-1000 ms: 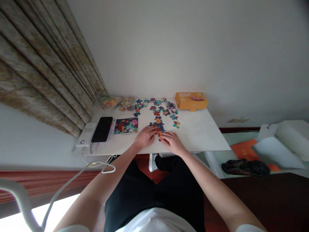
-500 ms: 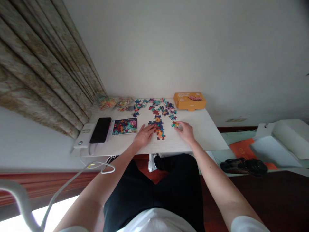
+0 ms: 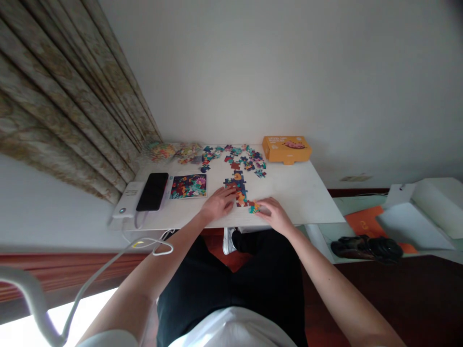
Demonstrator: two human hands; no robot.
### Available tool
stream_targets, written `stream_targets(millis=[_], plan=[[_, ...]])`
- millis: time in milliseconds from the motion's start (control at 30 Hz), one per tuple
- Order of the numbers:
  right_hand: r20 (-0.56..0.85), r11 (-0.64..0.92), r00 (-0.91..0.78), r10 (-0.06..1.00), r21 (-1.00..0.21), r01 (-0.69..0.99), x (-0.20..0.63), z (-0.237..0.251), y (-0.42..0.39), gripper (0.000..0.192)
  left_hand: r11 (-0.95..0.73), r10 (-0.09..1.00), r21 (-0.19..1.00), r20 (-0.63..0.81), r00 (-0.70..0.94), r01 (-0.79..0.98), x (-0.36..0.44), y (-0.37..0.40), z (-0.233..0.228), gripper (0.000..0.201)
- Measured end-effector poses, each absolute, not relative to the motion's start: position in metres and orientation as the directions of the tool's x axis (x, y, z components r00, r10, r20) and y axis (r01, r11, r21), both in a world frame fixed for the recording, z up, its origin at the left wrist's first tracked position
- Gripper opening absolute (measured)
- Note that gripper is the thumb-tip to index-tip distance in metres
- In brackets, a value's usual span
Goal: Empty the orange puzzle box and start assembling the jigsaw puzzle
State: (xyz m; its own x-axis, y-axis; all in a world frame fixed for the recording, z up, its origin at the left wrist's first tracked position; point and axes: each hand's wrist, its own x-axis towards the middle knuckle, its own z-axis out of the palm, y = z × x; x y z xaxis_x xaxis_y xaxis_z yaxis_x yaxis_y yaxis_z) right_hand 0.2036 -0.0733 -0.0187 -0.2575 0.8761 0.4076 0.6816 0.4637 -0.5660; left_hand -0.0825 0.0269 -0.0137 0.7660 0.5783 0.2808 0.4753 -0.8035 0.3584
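Note:
A joined strip of jigsaw pieces (image 3: pixel 239 180), dark blue, brown and orange, lies on the white table. My left hand (image 3: pixel 219 204) rests at its left side, fingers stretched out with the tips on the strip; they cover part of it. Between the thumb and fingers of my right hand (image 3: pixel 275 213) is a green, yellow and brown puzzle piece (image 3: pixel 254 208), close to the strip's lower right corner. Whether the two touch I cannot tell. Loose puzzle pieces (image 3: pixel 249 165) spread in an arc beyond the strip.
A picture card (image 3: pixel 188 186) lies left of my left hand, beside a black phone (image 3: pixel 152 192) and a white power bank (image 3: pixel 127 200) with cables. Clear bags of pieces (image 3: pixel 161 152) sit at the back left. An orange puzzle box (image 3: pixel 287 149) stands back right.
My right hand has moved toward me and to the left, bringing its puzzle piece from right of the strip to its lower right corner. My left hand stays almost in place.

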Motion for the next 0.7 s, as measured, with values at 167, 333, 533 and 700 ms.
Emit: stream_targets(millis=[167, 333, 533, 700], plan=[[0.394, 0.504, -0.325, 0.86, -0.554, 0.663, 0.174, -0.013, -0.073, 0.032, -0.788, 0.596, 0.363, 0.246, 0.764, 0.498, -0.082, 0.027, -0.016, 0.046], [0.399, 0.526, -0.35, 0.848, -0.542, 0.655, 0.165, -0.013, -0.067, 0.032, -0.773, 0.614, 0.37, 0.232, 0.755, 0.515, -0.082, 0.027, -0.017, 0.045], [0.421, 0.546, -0.355, 0.834, -0.543, 0.638, 0.166, -0.013, -0.07, 0.027, -0.794, 0.589, 0.359, 0.257, 0.766, 0.49, -0.083, 0.024, -0.008, 0.042], [0.395, 0.546, -0.394, 0.83, -0.432, 0.717, 0.163, -0.015, -0.076, 0.026, -0.874, 0.442, 0.349, 0.281, 0.852, 0.338, -0.085, 0.022, -0.004, 0.046]])
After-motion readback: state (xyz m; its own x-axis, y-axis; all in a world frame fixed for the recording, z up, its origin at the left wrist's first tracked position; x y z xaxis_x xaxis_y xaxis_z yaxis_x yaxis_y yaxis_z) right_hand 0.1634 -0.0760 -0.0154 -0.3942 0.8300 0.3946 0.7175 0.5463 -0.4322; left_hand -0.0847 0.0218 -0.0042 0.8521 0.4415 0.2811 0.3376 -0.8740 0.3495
